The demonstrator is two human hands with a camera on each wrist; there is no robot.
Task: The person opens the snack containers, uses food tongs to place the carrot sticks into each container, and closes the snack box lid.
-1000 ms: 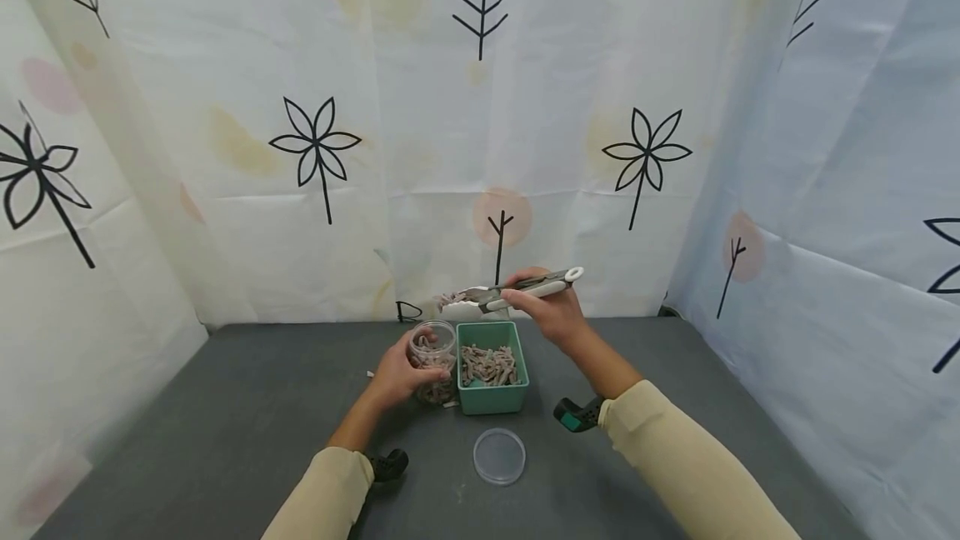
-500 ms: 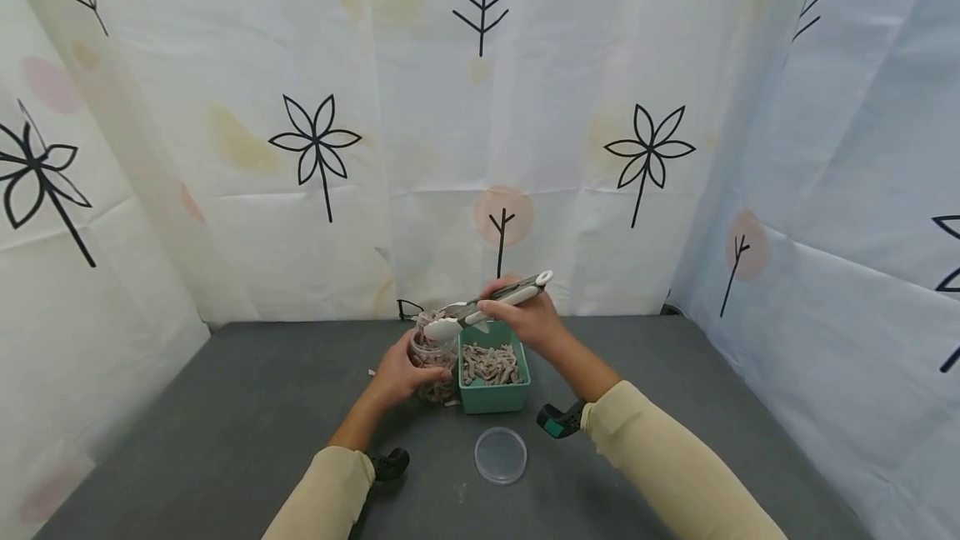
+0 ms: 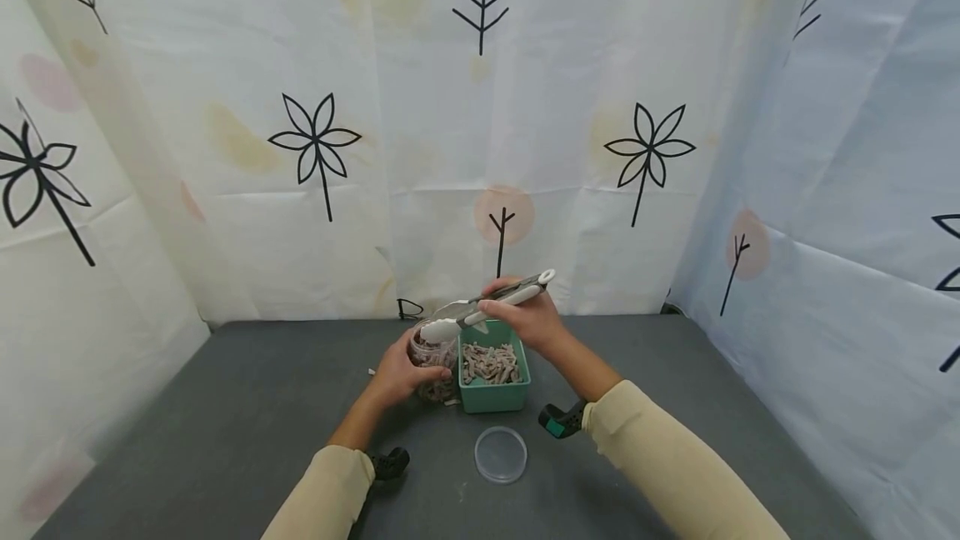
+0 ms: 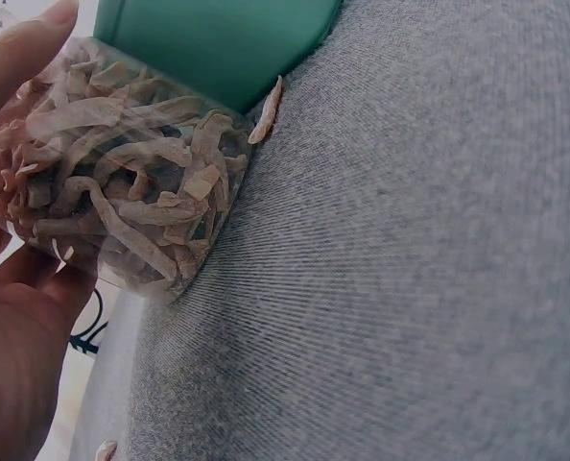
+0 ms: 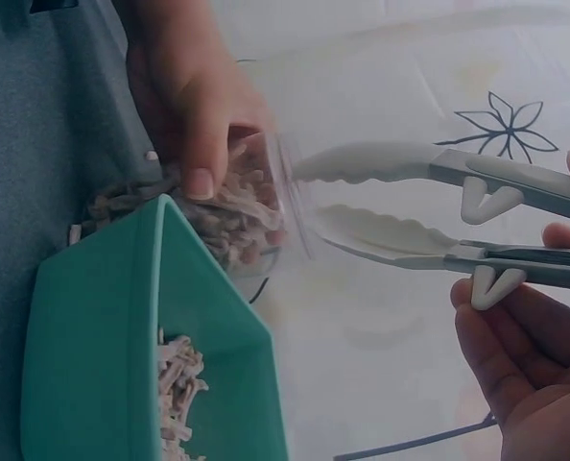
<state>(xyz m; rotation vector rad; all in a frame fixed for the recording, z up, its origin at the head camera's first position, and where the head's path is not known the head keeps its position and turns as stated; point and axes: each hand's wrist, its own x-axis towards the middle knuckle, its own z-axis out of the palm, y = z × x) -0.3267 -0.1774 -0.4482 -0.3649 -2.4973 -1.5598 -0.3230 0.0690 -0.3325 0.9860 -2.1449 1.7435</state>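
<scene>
L hand (image 3: 401,373) grips clear cyl. plastic jar (image 4: 122,269) w/ pale twisted strips (image 4: 127,230); R hand (image 3: 534,325) grips grey-&-white tongs (image 5: 386,163), tips past fingers at jar mouth; green rect. plastic tub (image 5: 93,336) near L thumb.

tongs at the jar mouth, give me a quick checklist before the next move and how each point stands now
1. Jar steadied: ok, the left hand grips it.
2. Tongs held: ok, in the right hand.
3. Tongs let go of their load: ok, the arms stand apart with no piece seen between them.
4. Lid off the jar: ok, it lies on the table, nearer the person than the green box.
5. Table free of stray pieces: not ok, a loose piece lies by the jar's base.
6. Room left in the jar: cannot tell.
</scene>
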